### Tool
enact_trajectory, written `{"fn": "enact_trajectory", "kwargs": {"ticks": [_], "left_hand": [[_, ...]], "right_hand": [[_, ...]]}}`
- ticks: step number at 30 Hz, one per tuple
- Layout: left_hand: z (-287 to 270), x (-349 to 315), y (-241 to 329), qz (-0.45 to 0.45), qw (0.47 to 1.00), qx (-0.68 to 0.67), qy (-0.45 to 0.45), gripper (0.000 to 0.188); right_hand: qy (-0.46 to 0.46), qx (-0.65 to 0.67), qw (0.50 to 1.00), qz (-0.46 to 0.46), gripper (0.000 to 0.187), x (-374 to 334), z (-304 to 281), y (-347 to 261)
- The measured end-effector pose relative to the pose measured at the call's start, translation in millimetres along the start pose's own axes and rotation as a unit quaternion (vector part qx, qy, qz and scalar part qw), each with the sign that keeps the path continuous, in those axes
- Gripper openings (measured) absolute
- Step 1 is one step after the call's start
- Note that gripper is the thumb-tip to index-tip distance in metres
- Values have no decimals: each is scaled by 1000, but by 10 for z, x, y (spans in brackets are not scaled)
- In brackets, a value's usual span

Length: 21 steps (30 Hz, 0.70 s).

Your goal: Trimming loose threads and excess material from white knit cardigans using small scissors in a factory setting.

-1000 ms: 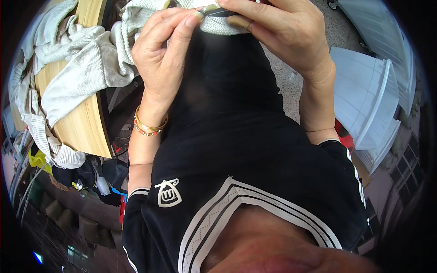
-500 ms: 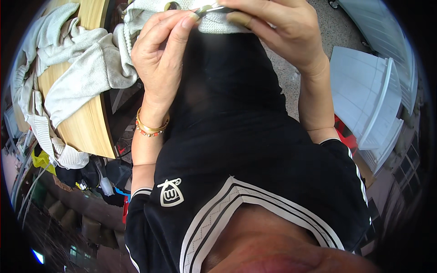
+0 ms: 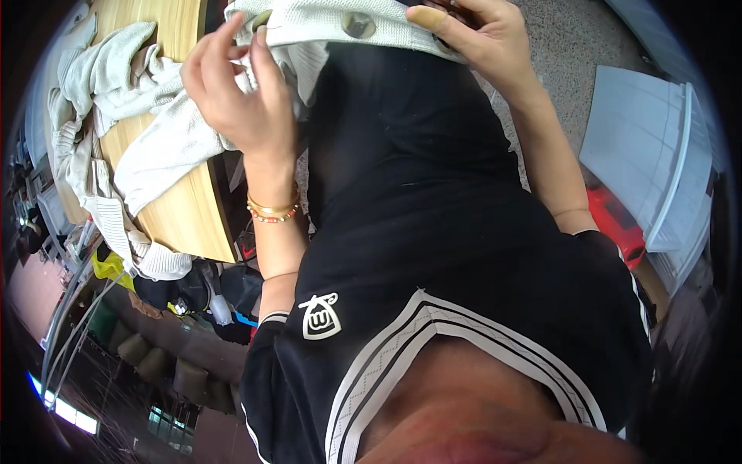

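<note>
A cream knitted garment (image 3: 313, 27) stretches across the top of the view, partly cut off by the frame edge. It carries large, shiny buttons: a greyish one (image 3: 358, 25) midway between my hands and an olive-green one (image 3: 262, 18) at the left. My left hand (image 3: 243, 97) is open beside the green button, thumb tip close to its lower edge and fingers apart. At the other end my right hand (image 3: 495, 39) is closed, a tan cover on one fingertip. That covered tip lies over the knit. A dark thing shows among its fingers; its kind is unclear.
More cream knitwear (image 3: 166, 166) lies heaped on a wooden table (image 3: 185, 220) at my left. Below the table's edge are dark bags and a yellow item (image 3: 112, 267). To my right stand pale panels (image 3: 630, 147) beside a red object (image 3: 616, 224).
My hands have drawn apart, with my left hand moving left and its pinch opening. More of the knit and the greyish button show between them. The whole view has shifted slightly.
</note>
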<state>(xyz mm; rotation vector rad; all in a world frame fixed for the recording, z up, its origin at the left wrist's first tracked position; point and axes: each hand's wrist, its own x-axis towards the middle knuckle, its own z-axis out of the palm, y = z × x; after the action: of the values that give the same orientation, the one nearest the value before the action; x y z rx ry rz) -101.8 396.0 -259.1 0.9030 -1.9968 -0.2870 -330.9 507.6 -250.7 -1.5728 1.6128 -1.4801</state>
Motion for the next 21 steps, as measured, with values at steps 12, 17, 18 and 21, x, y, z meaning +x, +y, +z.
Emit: {"fn": "enact_trajectory", "kwargs": {"ticks": [12,17,18,21], "left_hand": [[245,-198,214,29,992,-84,-88,33],[263,-191,183,-3,989,-110,-97,36],[267,-182,169,-4,986,-134,-97,36],[218,-124,136,9,983,-151,-104,36]], "right_hand": [[33,-56,998,-22,37,129,6,2],[2,-112,987,-113,36,114,-76,-213],[-15,-126,982,-141,35,112,-83,-233],[-51,-154,972,-173,35,119,-111,-265]]}}
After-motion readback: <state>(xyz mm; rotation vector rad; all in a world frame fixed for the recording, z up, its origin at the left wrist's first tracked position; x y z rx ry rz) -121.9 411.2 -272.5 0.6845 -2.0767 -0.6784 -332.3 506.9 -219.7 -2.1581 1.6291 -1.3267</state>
